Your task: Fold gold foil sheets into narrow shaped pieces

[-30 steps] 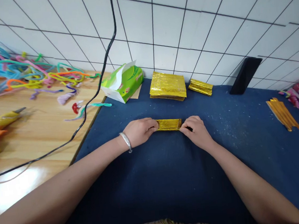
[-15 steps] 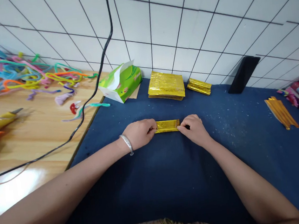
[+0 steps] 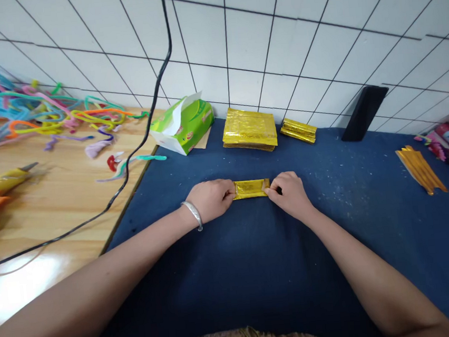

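A folded strip of shiny gold foil paper lies across the dark blue cloth in front of me. My left hand pinches its left end, thumb and fingers closed, with a silver bangle on the wrist. At the other end my right hand grips the right edge between thumb and curled fingers. Beyond the hands rests a stack of gold foil paper, and to its right sits a smaller folded gold foil piece. Further right are pleated gold strips.
A green tissue pack stands by the tiled wall. A black phone-like slab leans there too. On the wooden table at left lie a yellow glue gun and tangled colourful pipe cleaners. A black cable hangs across the left side.
Both hands stay at the ends of the foil strip. Its near edge lies flatter, and my right thumb has shifted slightly left along it.
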Available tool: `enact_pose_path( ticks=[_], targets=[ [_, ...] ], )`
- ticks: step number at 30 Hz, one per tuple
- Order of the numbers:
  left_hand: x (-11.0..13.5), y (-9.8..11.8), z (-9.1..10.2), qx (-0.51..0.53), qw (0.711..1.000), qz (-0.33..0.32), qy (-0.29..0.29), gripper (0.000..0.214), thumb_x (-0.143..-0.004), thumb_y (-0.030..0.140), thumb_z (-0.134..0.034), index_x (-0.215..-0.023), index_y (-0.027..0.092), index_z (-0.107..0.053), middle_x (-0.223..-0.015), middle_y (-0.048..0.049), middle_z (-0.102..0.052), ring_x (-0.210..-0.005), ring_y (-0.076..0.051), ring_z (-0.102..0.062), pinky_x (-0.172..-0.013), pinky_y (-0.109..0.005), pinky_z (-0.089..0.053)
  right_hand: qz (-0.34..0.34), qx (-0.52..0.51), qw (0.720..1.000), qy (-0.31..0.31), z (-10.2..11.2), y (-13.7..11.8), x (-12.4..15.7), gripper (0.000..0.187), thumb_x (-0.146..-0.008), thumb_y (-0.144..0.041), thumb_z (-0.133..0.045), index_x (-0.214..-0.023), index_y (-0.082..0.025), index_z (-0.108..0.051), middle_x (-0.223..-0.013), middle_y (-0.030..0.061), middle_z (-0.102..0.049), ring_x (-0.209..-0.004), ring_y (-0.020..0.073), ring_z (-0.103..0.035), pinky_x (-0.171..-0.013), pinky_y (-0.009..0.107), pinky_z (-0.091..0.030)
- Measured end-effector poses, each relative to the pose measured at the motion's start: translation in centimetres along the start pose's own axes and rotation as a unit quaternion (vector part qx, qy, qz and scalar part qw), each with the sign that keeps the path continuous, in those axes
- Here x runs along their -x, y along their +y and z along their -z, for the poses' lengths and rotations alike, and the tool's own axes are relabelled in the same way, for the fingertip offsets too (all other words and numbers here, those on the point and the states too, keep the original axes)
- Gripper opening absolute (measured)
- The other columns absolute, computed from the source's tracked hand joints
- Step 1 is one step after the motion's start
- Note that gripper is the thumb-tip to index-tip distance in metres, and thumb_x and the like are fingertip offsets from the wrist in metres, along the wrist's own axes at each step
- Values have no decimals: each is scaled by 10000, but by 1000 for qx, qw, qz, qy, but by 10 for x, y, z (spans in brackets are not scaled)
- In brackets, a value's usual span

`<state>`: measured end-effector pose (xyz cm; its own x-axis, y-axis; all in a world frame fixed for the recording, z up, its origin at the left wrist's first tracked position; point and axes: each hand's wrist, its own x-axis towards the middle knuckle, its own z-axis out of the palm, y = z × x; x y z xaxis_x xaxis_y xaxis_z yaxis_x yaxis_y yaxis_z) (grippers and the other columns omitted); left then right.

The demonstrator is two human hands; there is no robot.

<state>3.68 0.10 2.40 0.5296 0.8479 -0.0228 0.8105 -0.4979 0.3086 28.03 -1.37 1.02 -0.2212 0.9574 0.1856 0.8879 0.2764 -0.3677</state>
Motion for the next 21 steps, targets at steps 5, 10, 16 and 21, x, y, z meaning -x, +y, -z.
enact_pose_path(
  ticks=[5, 10, 16, 21],
  targets=[
    [3, 4, -3, -34, 999, -25, 24, 160, -868, 285, -411, -898, 209, -549, -842, -14, -592, -705, -139, -566, -631, -247, -407, 8, 14, 1000, -4, 1, 0, 1, 261, -778, -350, -548, -580, -192, -483, -681, 11, -543, -762, 171, -478, -714, 303, -316],
    [6, 13, -4, -96, 987, -111, 72, 200, -881, 177, -390, -970, 196, -568, -941, -52, -563, -833, -159, -539, -697, -263, -429, 10, 18, 1000, 9, 1, 2, 2, 231, -784, -356, -543, -625, -197, -487, -687, 12, -550, -762, 178, -482, -707, 304, -318],
    [10, 16, -2, -163, 960, -215, 77, 200, -892, 162, -410, -979, 169, -590, -914, -67, -584, -889, -193, -518, -738, -316, -421, 15, 50, 998, 33, 1, -5, 8, 201, -819, -351, -540, -692, -198, -516, -733, 27, -572, -811, 196, -483, -707, 309, -327],
    [15, 25, -3, -213, 948, -224, 72, 181, -888, 159, -420, -914, 136, -597, -803, -70, -579, -817, -194, -530, -706, -321, -414, 96, 138, 985, 50, 6, -19, 19, 144, -884, -233, -459, -890, -186, -595, -891, 72, -596, -923, 219, -459, -773, 346, -323]
  ],
)
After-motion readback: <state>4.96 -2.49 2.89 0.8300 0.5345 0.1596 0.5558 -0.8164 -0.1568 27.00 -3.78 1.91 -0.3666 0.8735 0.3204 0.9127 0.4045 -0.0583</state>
